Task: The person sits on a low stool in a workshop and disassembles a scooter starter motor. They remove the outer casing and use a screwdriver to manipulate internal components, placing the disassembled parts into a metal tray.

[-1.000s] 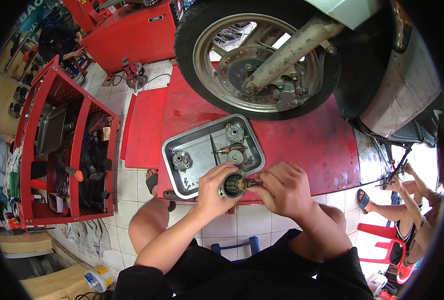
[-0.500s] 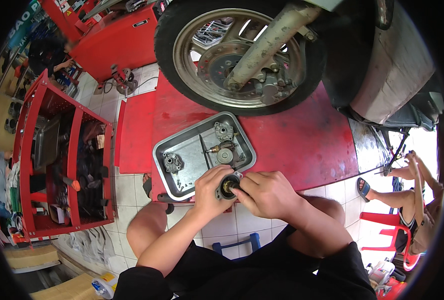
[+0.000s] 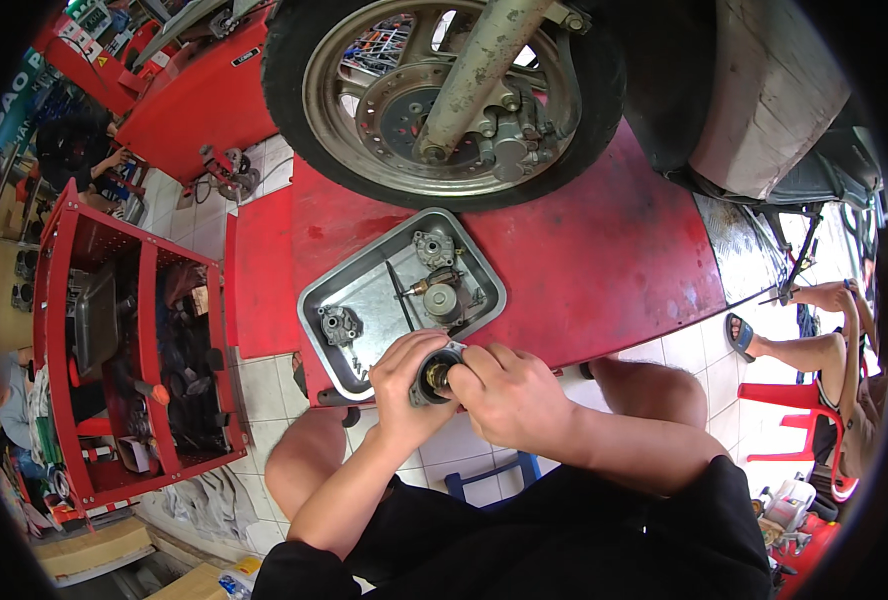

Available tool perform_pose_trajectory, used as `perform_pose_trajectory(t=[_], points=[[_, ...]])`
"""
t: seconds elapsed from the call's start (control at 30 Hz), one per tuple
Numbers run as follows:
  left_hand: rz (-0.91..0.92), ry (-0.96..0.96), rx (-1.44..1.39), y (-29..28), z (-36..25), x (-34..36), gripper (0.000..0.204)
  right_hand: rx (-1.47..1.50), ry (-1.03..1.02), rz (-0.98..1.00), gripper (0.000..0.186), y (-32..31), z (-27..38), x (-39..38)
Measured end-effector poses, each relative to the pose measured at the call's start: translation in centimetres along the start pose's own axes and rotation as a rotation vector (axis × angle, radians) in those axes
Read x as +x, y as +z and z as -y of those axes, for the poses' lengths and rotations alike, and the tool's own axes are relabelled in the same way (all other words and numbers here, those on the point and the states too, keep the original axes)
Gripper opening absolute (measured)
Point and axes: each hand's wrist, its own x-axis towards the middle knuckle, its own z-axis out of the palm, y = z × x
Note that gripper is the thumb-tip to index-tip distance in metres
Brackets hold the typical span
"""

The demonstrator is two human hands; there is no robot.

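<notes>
Nearby, a shallow rectangular silver metal tray (image 3: 372,290) sits just beyond the hands. Before its near edge, the left hand (image 3: 400,385) curls around a dark, round, open-mouthed metal housing (image 3: 420,387), likely rigid, fairly weighty, perhaps oily, best gripped by its outer wall. The right hand (image 3: 514,395) pinches a slim dark-and-brass core (image 3: 441,377) at the mouth, contact partly hidden; its end suits fingertips.

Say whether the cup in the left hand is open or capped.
Open: the cup shows a dark inside and yellowish part, partly behind the right hand.
</notes>
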Motion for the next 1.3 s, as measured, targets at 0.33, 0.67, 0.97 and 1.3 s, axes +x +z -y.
perform_pose_trajectory(t=[0.33,0.67,0.97,1.3], points=[[0.209,-0.068,-0.181,-1.7,0.7,0.5,0.049,0.022,-0.079,-0.052,0.021,0.7,-0.1,0.4],[0.170,-0.178,-0.008,-1.3,-0.1,-0.1,0.043,0.040,0.005,-0.050,0.017,2.0,-0.3,0.5],[0.032,-0.356,-0.223,-6.2,4.0,1.4,0.043,0.214,0.118,0.015,0.029,1.6,-2.7,2.7],[-0.798,-0.803,-0.887,-16.8,7.4,2.6,0.024,0.245,0.138,0.282,0.024,10.3,-1.2,5.9]])
